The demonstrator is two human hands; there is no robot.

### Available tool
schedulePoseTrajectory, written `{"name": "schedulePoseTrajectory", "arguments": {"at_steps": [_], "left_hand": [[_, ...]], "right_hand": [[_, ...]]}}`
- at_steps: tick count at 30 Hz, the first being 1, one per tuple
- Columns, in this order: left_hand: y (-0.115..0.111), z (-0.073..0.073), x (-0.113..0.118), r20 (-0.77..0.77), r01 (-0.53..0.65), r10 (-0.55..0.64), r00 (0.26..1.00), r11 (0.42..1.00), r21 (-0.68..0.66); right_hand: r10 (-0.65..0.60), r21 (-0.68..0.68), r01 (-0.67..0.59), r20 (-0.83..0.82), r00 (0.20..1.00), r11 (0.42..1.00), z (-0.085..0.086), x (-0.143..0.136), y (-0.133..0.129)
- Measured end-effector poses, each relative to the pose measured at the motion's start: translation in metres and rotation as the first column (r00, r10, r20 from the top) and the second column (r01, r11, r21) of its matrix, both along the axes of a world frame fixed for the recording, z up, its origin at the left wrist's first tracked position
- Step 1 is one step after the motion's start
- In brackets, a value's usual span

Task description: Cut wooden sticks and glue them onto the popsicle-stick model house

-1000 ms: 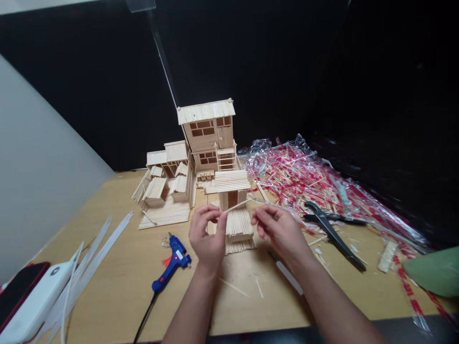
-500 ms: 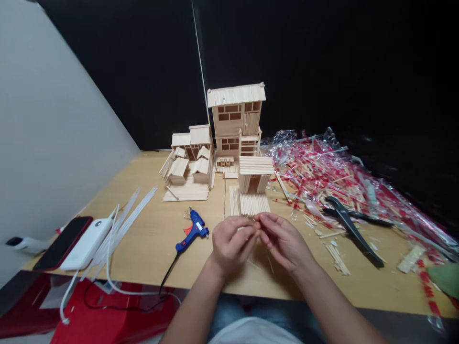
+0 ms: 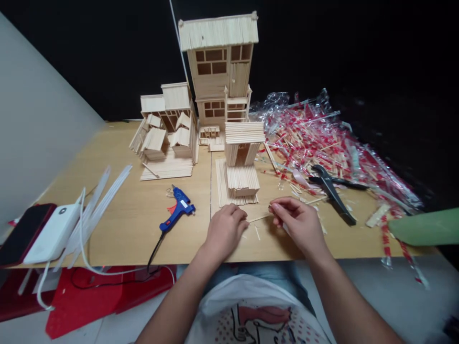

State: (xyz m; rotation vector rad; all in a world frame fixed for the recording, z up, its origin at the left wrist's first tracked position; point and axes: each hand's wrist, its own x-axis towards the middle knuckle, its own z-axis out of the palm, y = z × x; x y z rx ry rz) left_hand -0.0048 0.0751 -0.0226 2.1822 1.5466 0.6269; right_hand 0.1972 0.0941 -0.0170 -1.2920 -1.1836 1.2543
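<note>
We've got both hands low at the table's near edge w/ a thin wooden stick (image 3: 258, 218) spanning them: left hand (image 3: 225, 230) curled shut on one end, right hand (image 3: 300, 222) pinching the other end btwn thumb and fingertips. Risk, as we judge it: the stick is slim and brittle, so too much bend or squeeze could snap it; a loose pinch could drop it among the splinters on the table (image 3: 118, 220). Just left, a blue glue gun (image 3: 178, 211), smooth plastic, cord trailing off the edge. Beyond the hands, a small stick hut (image 3: 243, 143) on a ribbed slat base. Right, black cutters (image 3: 332, 192) by crinkly clear-and-red wrappers (image 3: 315, 138). Farthest, a tall model house (image 3: 218, 67), pale wood, flat slatted roof.
</note>
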Motion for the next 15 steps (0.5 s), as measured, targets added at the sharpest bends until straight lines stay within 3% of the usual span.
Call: {"name": "schedulePoseTrajectory", "arguments": {"at_steps": [3,6,10,12,15], "left_hand": [[0.004,-0.002,0.021,-0.194,0.006,-0.011,0.981,1.000,-0.028],[0.007,-0.002,0.025,-0.268,-0.020,0.012,0.963,0.999,-0.025],[-0.002,0.005,0.017,-0.111,-0.081,0.085,0.990,0.996,0.037],[-0.011,0.009,0.015,0.007,-0.110,0.110,0.994,0.985,0.131],[-0.027,0.010,0.015,0.052,-0.077,0.065,0.997,0.958,0.275]], "right_hand": [[-0.008,0.022,0.007,0.037,0.999,1.000,0.004,0.012,-0.003],[0.011,0.020,-0.012,0.046,0.999,1.000,0.003,0.016,-0.008],[0.046,-0.078,-0.050,-0.059,0.997,0.996,-0.004,0.004,-0.019],[0.069,-0.137,-0.092,-0.161,0.985,0.986,-0.009,-0.008,-0.026],[0.034,-0.135,-0.077,-0.292,0.956,0.988,-0.016,-0.028,-0.033]]}}
